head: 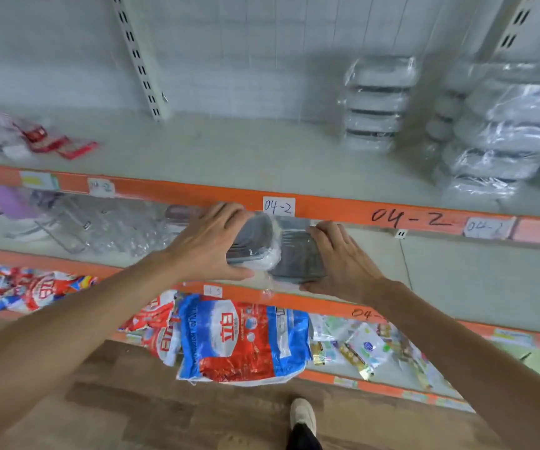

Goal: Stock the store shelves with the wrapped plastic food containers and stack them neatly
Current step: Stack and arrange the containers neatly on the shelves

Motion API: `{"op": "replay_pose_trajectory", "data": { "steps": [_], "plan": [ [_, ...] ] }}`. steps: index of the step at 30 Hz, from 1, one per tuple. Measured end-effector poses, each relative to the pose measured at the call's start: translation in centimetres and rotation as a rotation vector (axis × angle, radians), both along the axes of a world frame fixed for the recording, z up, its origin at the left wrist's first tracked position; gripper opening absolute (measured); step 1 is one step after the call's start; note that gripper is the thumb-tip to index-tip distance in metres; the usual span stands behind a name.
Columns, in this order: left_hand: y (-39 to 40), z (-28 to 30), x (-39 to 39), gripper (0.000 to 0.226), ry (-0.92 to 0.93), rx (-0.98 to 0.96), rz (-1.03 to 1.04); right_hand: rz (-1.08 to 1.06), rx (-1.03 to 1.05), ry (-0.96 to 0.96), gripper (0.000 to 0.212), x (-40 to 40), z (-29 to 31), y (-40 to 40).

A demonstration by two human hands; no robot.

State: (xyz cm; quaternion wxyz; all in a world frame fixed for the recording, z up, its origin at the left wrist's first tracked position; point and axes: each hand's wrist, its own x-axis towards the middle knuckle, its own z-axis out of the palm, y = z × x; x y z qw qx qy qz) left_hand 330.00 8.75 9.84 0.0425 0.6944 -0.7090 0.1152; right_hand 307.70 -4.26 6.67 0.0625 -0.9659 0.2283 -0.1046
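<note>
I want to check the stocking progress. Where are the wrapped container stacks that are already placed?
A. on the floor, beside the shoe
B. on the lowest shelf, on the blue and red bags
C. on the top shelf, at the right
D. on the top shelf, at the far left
C: the container stacks stand at the right of the top shelf, above the orange "04-2" edge.

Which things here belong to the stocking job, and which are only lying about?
Job:
- wrapped container pack, held by left hand and right hand
- stacked wrapped containers on upper shelf
- second stack

Lying about:
- blue-red bag
- red packets
- small sachets
</note>
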Motion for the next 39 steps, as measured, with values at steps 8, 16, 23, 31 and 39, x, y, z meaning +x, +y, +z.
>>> {"op": "replay_pose_trajectory", "data": {
  "steps": [8,16,23,31,39],
  "plan": [
    [-4.9,6.7,-0.9,0.104,0.059,-0.115,0.021,-0.018,0.001,-0.019,0.102,-2.0,8.7,-6.1],
    [-15.8,8.2,-2.8,0.112,0.224,-0.037,0.062,-0.174,0.298,0.029,0.104,-1.4,8.3,-16.9],
    [-22.0,7.2,-4.4,0.107,0.241,0.019,0.048,-0.138,0.46,-0.151,0.117,-1.3,5.6,-19.8],
    [-24.8,7.0,-6.7,0.101,0.29,0.07,-0.022,-0.099,0.56,-0.37,0.129,-1.8,3.7,-20.2],
    [-25.1,7.0,-6.0,0.108,0.369,0.14,-0.143,-0.189,0.536,-0.424,0.133,-2.0,4.6,-19.3]
  ]
}}
